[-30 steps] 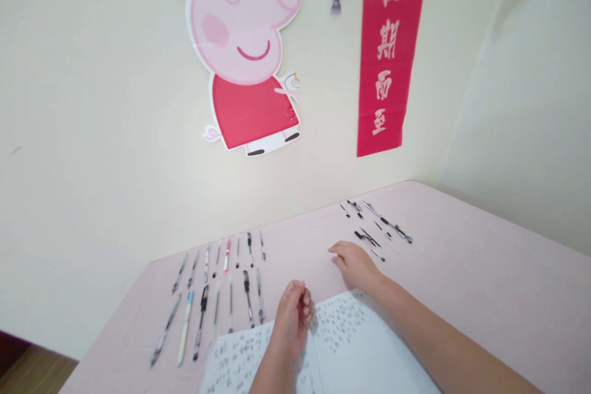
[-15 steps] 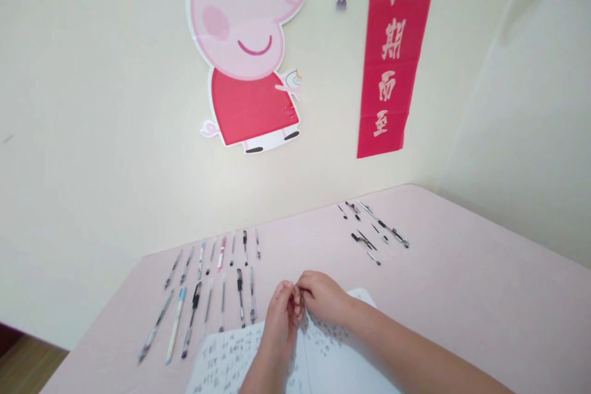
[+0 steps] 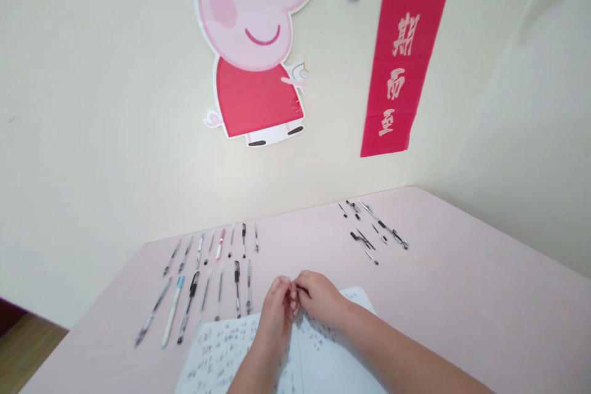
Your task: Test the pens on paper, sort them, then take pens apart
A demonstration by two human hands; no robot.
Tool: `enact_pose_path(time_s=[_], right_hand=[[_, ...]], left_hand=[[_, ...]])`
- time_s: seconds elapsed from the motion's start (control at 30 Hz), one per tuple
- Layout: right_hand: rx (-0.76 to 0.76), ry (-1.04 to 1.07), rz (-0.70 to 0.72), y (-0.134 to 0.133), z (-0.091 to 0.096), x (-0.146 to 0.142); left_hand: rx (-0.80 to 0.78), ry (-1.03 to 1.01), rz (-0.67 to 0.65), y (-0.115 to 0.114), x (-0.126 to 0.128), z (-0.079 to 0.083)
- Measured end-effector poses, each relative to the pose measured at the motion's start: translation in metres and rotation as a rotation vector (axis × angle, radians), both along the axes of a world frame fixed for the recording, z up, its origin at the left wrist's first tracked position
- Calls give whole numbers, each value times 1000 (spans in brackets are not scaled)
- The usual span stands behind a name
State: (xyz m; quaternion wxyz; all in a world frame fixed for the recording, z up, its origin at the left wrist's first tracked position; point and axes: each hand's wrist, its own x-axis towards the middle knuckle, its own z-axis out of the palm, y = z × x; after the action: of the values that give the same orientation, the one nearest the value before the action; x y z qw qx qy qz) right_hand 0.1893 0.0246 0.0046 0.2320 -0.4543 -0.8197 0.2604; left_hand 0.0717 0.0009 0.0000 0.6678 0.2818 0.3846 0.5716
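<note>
My left hand (image 3: 276, 309) and my right hand (image 3: 319, 297) meet fingertip to fingertip above an open notebook (image 3: 217, 357) covered in handwriting. Both hands have curled fingers pinched on something small that I cannot make out. The notebook lies at the near edge of the pink table (image 3: 462, 295). To the left of the hands, several pens (image 3: 198, 277) lie in two neat rows. Farther off to the right lies a loose cluster of pen parts (image 3: 372, 231).
The table stands in a corner of cream walls. A pink pig cutout (image 3: 258, 43) and a red banner (image 3: 401, 55) with pale characters hang on the back wall. Wooden floor (image 3: 23, 345) shows at the lower left past the table's edge.
My right hand drew back from near the pen parts and joined my left hand over the notebook. The view shifted slightly upward and to the left.
</note>
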Motion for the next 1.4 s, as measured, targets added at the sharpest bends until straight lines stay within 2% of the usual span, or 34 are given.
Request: enact_pose_path(time_s=[0.2,0.53,0.8,0.9,0.97,1.07,1.13,1.2,1.27,1.4], right_hand=[[28,6,4,-6,0,0],[77,9,0,-5,-7,-1],[80,-37,-37,-11,-7,-9],[62,-44,-58,-14,-6,-12],[50,-36,-64,-17,-5,-13],[17,-40,-77,-21,-2,-14],[0,-67,-89,-23,1,-14],[-17,-109,-100,-24,4,-16],[-39,-156,-102,-24,7,-17],[-73,-278,-87,-26,15,-22]], left_hand=[[25,92,57,-2,2,2],[150,416,119,-1,-1,1],[42,379,237,7,6,10],[94,644,239,16,-2,17],[190,1025,226,23,-16,24],[207,1216,254,32,-42,35],[133,1633,235,34,-57,39],[26,1894,163,36,-67,40],[-48,1991,81,38,-72,39],[-97,2005,11,44,-72,31]])
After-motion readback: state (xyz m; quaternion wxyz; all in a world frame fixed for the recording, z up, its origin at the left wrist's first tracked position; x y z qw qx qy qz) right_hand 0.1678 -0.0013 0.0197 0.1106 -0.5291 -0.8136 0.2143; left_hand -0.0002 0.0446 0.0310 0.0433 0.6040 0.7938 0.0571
